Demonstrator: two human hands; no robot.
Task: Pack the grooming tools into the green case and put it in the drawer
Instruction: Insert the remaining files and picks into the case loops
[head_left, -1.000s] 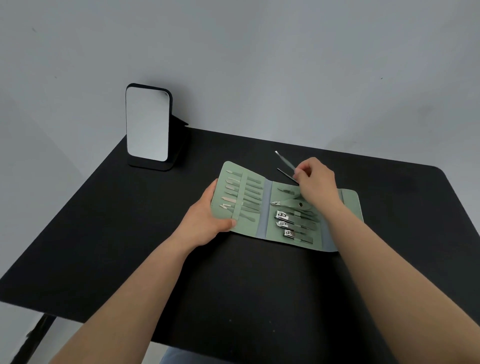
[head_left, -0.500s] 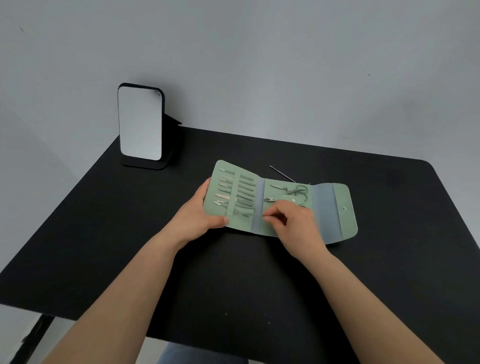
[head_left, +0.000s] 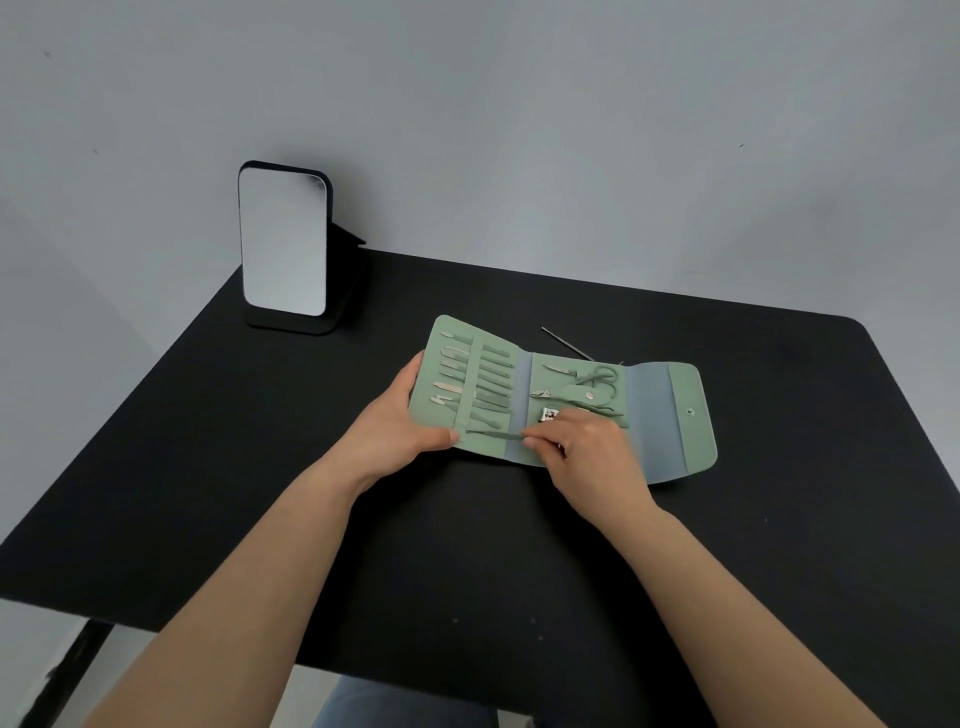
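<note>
The green case (head_left: 685, 415) lies unfolded on the black table (head_left: 467, 571), with several grooming tools in its loops and small scissors (head_left: 600, 376) in the middle panel. My left hand (head_left: 400, 431) grips the case's left panel at its near edge, thumb on top. My right hand (head_left: 587, 447) pinches the end of a thin green-handled tool (head_left: 493, 434) that lies along the bottom row of the left panel. It hides part of the nail clippers. One thin dark tool (head_left: 566, 344) lies loose on the table just behind the case.
A small standing mirror (head_left: 283, 241) on a black base is at the table's back left corner. A grey wall runs behind the table. The table's front edge is close to my body.
My right hand came down from behind the case with a thin tool and now holds it along the left panel's bottom row. The left hand kept its grip.
</note>
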